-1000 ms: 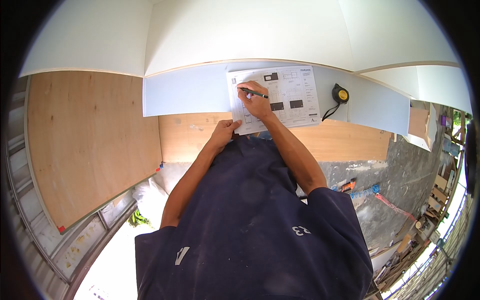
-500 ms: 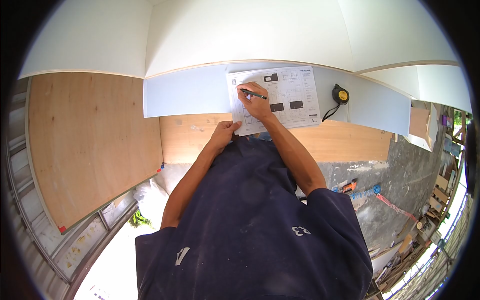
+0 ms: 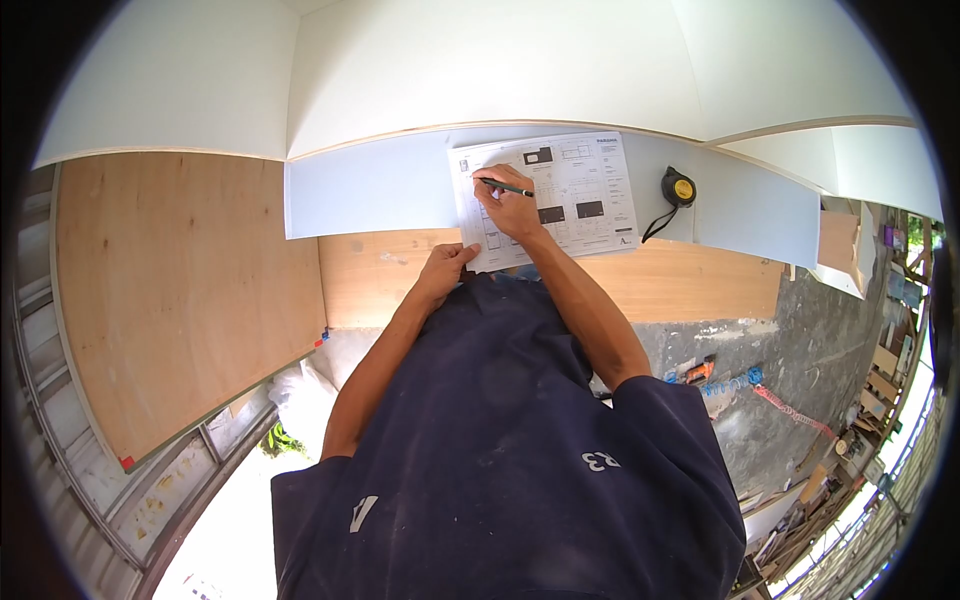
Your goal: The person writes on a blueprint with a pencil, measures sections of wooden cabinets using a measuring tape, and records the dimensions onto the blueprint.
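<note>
Over the papers [image 3: 592,183], the pen [image 3: 516,189] slants crosswise, tip seemingly leftward, pinched in the curled right hand [image 3: 507,207]; the left hand [image 3: 446,269] pinches their near corner.

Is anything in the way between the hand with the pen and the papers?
Nothing that I can see. The right hand, holding the pen, is over the papers. The left hand is at their near corner, and the tape measure lies beside them.
</note>
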### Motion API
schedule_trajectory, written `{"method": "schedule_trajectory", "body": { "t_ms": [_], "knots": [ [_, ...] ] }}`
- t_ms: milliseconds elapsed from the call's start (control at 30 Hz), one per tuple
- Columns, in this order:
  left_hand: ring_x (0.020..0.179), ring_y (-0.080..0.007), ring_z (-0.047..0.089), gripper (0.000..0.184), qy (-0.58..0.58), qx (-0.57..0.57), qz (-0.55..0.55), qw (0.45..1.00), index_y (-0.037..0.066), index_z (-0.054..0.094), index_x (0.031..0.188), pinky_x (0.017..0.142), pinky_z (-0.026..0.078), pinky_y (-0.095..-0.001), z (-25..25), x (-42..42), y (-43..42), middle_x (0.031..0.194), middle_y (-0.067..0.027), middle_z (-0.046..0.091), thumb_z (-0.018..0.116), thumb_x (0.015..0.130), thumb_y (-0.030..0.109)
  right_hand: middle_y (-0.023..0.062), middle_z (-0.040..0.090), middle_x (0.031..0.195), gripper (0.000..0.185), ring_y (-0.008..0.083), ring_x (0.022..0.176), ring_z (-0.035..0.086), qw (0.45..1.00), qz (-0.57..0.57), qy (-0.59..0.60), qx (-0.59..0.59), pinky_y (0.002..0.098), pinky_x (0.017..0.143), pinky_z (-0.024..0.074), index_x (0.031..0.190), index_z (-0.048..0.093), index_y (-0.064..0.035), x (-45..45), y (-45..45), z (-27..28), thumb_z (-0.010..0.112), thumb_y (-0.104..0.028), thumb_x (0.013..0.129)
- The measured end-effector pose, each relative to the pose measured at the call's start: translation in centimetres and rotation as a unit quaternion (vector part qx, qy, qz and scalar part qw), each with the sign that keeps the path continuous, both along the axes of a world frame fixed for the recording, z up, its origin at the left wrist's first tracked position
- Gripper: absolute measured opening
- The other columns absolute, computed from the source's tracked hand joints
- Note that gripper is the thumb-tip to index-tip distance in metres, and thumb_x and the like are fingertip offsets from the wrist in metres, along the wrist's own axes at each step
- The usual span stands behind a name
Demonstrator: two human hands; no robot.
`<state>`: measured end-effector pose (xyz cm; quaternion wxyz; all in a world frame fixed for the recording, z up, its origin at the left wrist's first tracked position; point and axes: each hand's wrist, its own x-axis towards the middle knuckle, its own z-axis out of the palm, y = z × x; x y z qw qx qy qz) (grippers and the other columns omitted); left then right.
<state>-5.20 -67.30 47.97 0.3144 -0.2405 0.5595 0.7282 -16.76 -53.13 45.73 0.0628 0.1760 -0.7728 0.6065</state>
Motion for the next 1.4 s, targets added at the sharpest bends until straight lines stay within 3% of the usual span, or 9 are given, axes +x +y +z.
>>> {"method": "schedule_trajectory", "body": {
  "t_ms": [133, 200, 300, 1133, 1400],
  "knots": [
    [0.071, -0.0160, 0.070, 0.034, 0.008, -0.004, -0.017, 1.000, -0.005, 0.069, 0.104, 0.066, 0.053, -0.0260, -0.5, 0.0, -0.3, 0.089, -0.0139, 0.074, 0.055, 0.104, 0.026, 0.0090, 0.064, 0.074, 0.011, 0.0199, 0.063, 0.058, 1.000, 0.007, 0.002, -0.006, 0.0322, 0.059, 0.0482, 0.090, 0.069, -0.0032, 0.0, 0.0, -0.1, 0.069, 0.000, 0.080],
    [0.076, -0.0190, 0.072, 0.034, 0.001, 0.011, -0.013, 1.000, -0.004, 0.069, 0.104, 0.074, 0.056, -0.0299, -0.5, 0.0, -0.4, 0.091, -0.0134, 0.074, 0.057, 0.103, 0.027, 0.0092, 0.064, 0.075, 0.010, 0.0195, 0.063, 0.058, 1.000, 0.008, 0.006, 0.014, 0.0318, 0.059, 0.0483, 0.090, 0.068, -0.0032, -0.1, 0.1, -0.2, 0.069, -0.001, 0.080],
    [0.072, -0.0167, 0.070, 0.033, 0.011, 0.010, -0.007, 1.000, -0.005, 0.070, 0.105, 0.066, 0.054, -0.0266, -0.6, 0.0, -0.3, 0.089, -0.0140, 0.074, 0.056, 0.103, 0.024, 0.0093, 0.064, 0.076, 0.010, 0.0192, 0.063, 0.058, 1.000, 0.009, -0.003, 0.010, 0.0317, 0.059, 0.0484, 0.091, 0.069, -0.0030, -0.1, 0.1, -0.2, 0.069, -0.001, 0.081],
    [0.075, -0.0175, 0.071, 0.032, -0.006, 0.014, 0.000, 1.000, -0.007, 0.070, 0.104, 0.070, 0.055, -0.0277, 0.3, -0.3, -0.3, 0.091, -0.0147, 0.074, 0.057, 0.103, 0.023, 0.0088, 0.063, 0.074, 0.009, 0.0196, 0.064, 0.059, 1.000, 0.012, 0.002, -0.006, 0.0320, 0.059, 0.0485, 0.089, 0.068, -0.0024, -0.2, 0.3, -0.5, 0.069, 0.000, 0.081],
    [0.060, -0.0066, 0.057, 0.030, -0.002, 0.002, 0.005, 1.000, -0.003, 0.072, 0.101, 0.056, 0.041, -0.0216, -1.7, 0.0, -0.5, 0.082, -0.0084, 0.073, 0.059, 0.102, 0.024, 0.0101, 0.063, 0.074, 0.010, 0.0205, 0.063, 0.059, 1.000, 0.001, 0.012, -0.005, 0.0328, 0.058, 0.0488, 0.090, 0.067, -0.0018, -0.1, 0.4, -0.2, 0.069, 0.001, 0.080]
  ]
}}
